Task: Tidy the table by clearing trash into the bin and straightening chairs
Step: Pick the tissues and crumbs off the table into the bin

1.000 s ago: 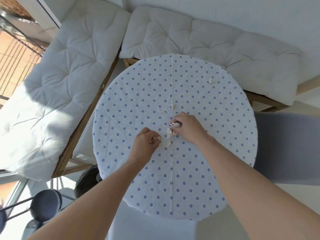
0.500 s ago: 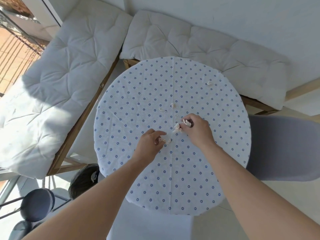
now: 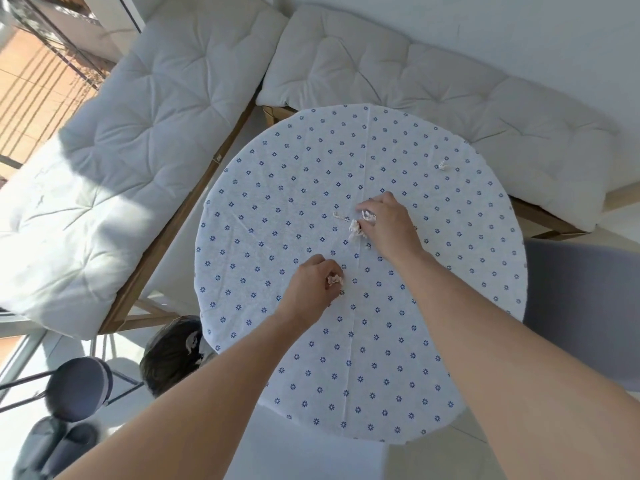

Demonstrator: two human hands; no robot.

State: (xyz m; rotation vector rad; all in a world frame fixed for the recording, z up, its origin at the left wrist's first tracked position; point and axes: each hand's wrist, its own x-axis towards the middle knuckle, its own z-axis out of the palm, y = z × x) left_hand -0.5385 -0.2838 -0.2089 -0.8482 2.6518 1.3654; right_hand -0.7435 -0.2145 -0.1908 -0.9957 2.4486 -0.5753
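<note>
Trash: small crumpled paper scraps, all on the round table [image 3: 450, 341] with the dotted cloth, so the table is the landmark for everything below.
Right hand [image 3: 388, 226]: just past the table's middle, fingers curled tight around a white wad [image 3: 367, 216], with a second bit [image 3: 354, 229] dangling at the fingertips. That one looks barely pinched.
Left hand [image 3: 313, 289]: a little nearer than the table's middle, closed in a loose fist on a pinkish scrap [image 3: 334, 280] that pokes out by the thumb.
Loose strip [image 3: 341, 216]: lying flat near the table's centre, just left of the right hand, nobody touching it.
Far scrap [image 3: 442, 165]: alone toward the table's far right edge, well apart from both hands.
Bin [image 3: 173, 355]: dark and round, on the floor off the table's near left edge, some scraps already inside by the look of it.
Risk 1: the dangling bit probably drops if the right hand goes for the strip without re-gripping, since the fist is already full.
Risk 2: the far scrap is easy to forget, being so far from the rest.
Risk 3: light paper could flutter off onto the floor on the carry to the bin.
Chairs: grey chair [image 3: 581, 313] at the table's right edge, not dealt with yet as far as one can judge.
</note>
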